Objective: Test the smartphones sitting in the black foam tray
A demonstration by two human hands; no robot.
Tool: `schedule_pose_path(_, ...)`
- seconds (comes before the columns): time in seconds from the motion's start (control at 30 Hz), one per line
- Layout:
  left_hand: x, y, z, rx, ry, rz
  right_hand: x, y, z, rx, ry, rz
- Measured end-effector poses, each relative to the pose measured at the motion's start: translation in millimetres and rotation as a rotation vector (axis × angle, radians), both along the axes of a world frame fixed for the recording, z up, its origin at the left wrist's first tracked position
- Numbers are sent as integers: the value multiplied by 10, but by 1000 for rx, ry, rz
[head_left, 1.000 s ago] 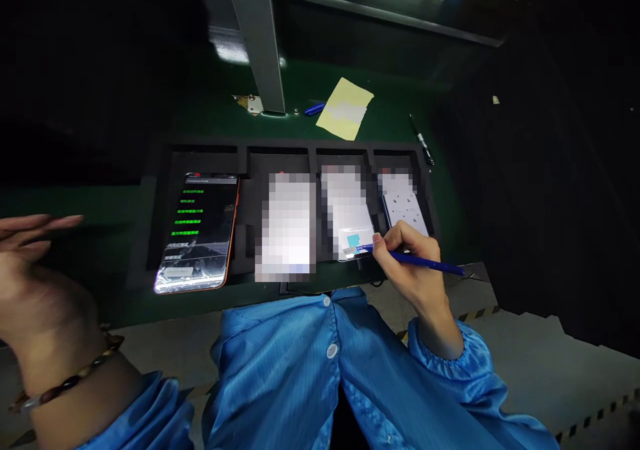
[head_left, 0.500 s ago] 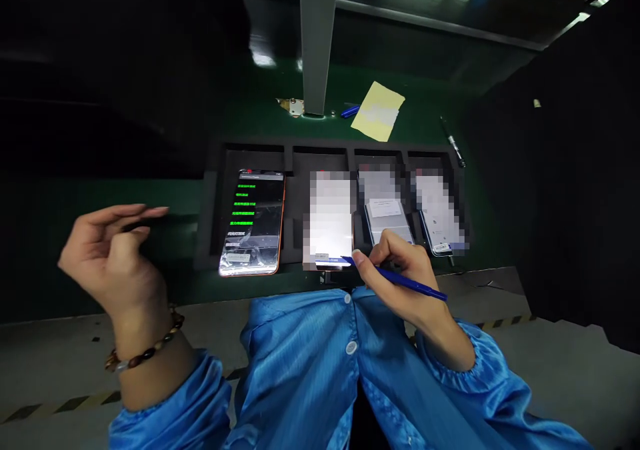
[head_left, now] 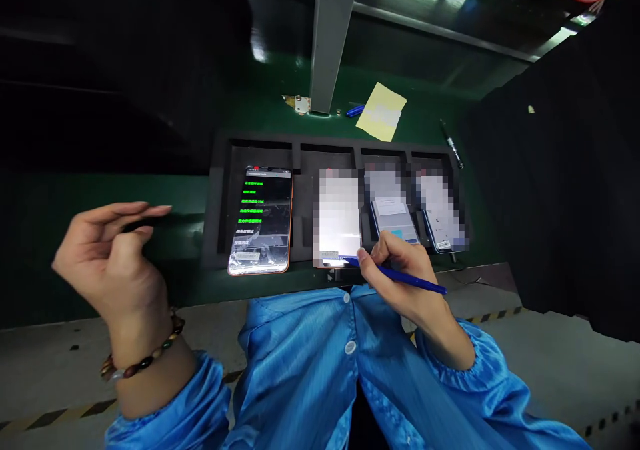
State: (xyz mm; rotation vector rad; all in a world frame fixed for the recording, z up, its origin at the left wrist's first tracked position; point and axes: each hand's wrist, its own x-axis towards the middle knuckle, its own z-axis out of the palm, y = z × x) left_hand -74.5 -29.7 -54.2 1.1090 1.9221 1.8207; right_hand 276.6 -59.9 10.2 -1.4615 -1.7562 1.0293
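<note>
My right hand is closed on a blue pen, its tip at the lower edge of a phone with a bright white screen. My left hand hangs at the left of the tray, fingers apart and bent, holding nothing. A black tray carries several phones. The leftmost phone shows green lines of text on a dark screen. Right of the white screen lies a phone with a white label, and farthest right another lit phone. Parts of the screens are pixelated.
Behind the tray, a yellow paper partly covers a blue pen-like item. A dark marker lies at the back right. A grey metal post stands on the green table. Black cloth hangs at the right.
The camera view has shifted slightly, moving the tray and phones a little to the right in the picture. A cyan patch now shows on the labelled phone. Both hands keep nearly the same pose.
</note>
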Motion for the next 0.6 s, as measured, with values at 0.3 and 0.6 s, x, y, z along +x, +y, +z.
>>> schedule_pose_path(0.3,-16,11,-25,50,-42,-16,50,19,-32,-35,13,-29)
schedule_pose_path(0.6,-17,45,-35,39,-34,-5,1,13,0,-26,83,-24)
